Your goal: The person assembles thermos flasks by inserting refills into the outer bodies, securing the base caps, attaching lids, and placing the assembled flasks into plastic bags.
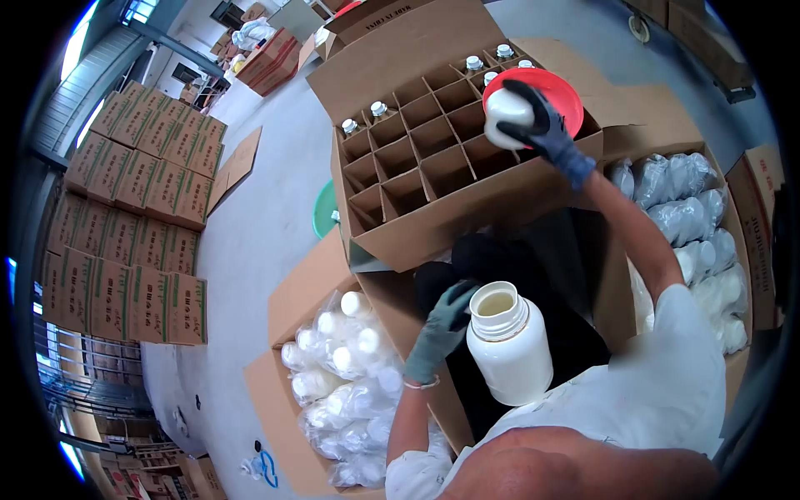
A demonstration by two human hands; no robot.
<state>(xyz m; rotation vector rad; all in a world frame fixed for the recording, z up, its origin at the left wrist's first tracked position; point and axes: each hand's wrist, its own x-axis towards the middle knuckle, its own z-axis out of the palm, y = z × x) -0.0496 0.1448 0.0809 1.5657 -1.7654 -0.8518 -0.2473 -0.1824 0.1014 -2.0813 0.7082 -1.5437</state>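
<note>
My right hand (542, 125), in a grey and black glove, grips a white rounded bottle (508, 119) over a red round dish (560, 87) at the right end of a divided carton (467, 204). In my lap, a large white jar (512, 354) leans slightly, its wide mouth open and uncovered. Just left of the jar's neck is my gloved left hand (442, 329), fingers curled; what lies between them is hidden against the dark clothing. Several capped bottles (378, 109) stand in the carton's compartments, and many compartments hold nothing visible.
Open boxes of plastic-wrapped white bottles stand at lower left (346, 400) and at right (687, 221). A green basin (325, 210) sits on the floor beside the divided carton. Stacked brown cartons (142, 233) rise at far left. A wheeled cart (696, 46) is at upper right.
</note>
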